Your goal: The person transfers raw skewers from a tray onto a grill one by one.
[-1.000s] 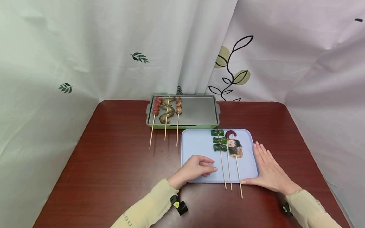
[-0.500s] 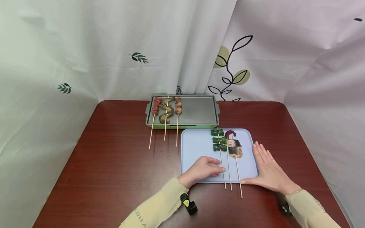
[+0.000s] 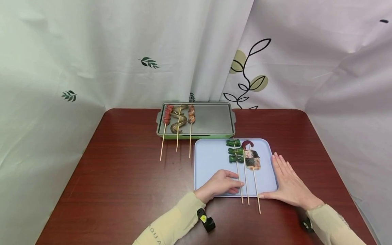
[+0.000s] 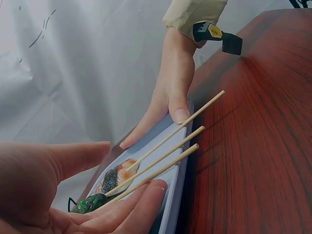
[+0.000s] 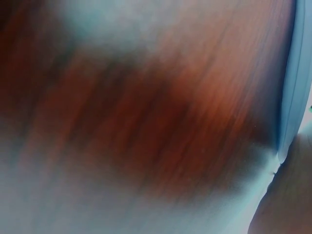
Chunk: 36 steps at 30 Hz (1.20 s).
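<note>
My left hand (image 3: 223, 183) reaches over the light blue tray (image 3: 208, 153), its fingers beside the stick of the green pepper skewer (image 3: 235, 151). In the left wrist view a gap shows between thumb and fingers, and the fingertips lie close to the nearest stick; whether they touch it I cannot tell. Right of that skewer are one with a dark red curled piece (image 3: 248, 144) and one with dark-skinned fish pieces (image 3: 252, 160). All their sticks overhang the tray's front edge. My right hand (image 3: 288, 185) rests with straight fingers against the tray's right edge, thumb at the front corner.
Behind the tray stands a grey grill pan (image 3: 214, 119) with a green base. On its left half lie a red meat skewer (image 3: 167, 115), a curled brownish skewer (image 3: 179, 119) and a brown meat skewer (image 3: 191, 114), sticks overhanging the front. A white curtain (image 3: 122, 51) borders the dark red table (image 3: 128, 177).
My left hand has moved right across the tray to the green pepper skewer's stick. The right hand, the tray and the skewers have stayed put.
</note>
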Tool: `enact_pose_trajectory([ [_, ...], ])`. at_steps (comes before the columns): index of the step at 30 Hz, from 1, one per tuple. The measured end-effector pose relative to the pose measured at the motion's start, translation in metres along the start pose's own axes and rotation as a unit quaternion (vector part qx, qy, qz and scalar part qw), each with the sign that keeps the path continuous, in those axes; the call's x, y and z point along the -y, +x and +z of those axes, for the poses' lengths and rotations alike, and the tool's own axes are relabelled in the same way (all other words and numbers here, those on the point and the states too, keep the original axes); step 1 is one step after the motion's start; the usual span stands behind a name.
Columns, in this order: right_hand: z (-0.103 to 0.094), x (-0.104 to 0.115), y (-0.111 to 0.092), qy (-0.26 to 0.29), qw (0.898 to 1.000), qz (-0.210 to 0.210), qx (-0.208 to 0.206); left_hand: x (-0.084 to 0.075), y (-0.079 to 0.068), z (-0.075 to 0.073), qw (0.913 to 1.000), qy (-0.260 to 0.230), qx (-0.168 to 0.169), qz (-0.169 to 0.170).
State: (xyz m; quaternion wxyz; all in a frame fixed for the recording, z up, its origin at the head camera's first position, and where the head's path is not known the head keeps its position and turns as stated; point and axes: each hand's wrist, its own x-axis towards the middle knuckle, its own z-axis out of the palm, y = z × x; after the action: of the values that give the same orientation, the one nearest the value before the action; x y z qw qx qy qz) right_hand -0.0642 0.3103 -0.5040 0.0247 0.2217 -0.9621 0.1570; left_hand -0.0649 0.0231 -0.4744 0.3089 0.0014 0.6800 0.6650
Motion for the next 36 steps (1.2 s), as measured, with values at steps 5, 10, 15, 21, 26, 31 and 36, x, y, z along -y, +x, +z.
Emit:
enact_pose_trajectory([
  [5, 0.001, 0.000, 0.000, -0.003, 1.000, -0.005, -0.006, 0.000, -0.001, 0.001, 0.9999, 0.000, -0.006, 0.008],
  [10, 0.000, -0.001, 0.000, -0.002, 1.000, -0.008, -0.007, 0.002, -0.003, 0.000, 0.9996, -0.004, -0.014, 0.024],
  [15, 0.001, -0.001, 0.000, -0.003, 1.000, -0.011, -0.010, 0.004, -0.004, -0.001, 0.9991, -0.024, -0.021, 0.028],
  [21, 0.000, -0.001, 0.000, -0.004, 1.000, -0.011, -0.012, 0.004, -0.006, 0.000, 0.9975, -0.061, -0.026, 0.024],
  [26, 0.000, 0.000, 0.000, -0.003, 1.000, -0.008, -0.008, 0.002, -0.009, 0.001, 0.9978, -0.055, -0.026, 0.027],
  [31, -0.001, 0.000, 0.000, -0.002, 1.000, -0.004, -0.001, 0.000, -0.014, 0.001, 0.9989, -0.027, -0.017, 0.035],
  [36, 0.000, 0.000, 0.000, 0.001, 1.000, -0.003, -0.002, -0.003, -0.019, 0.001, 0.9986, 0.000, -0.002, 0.052],
])
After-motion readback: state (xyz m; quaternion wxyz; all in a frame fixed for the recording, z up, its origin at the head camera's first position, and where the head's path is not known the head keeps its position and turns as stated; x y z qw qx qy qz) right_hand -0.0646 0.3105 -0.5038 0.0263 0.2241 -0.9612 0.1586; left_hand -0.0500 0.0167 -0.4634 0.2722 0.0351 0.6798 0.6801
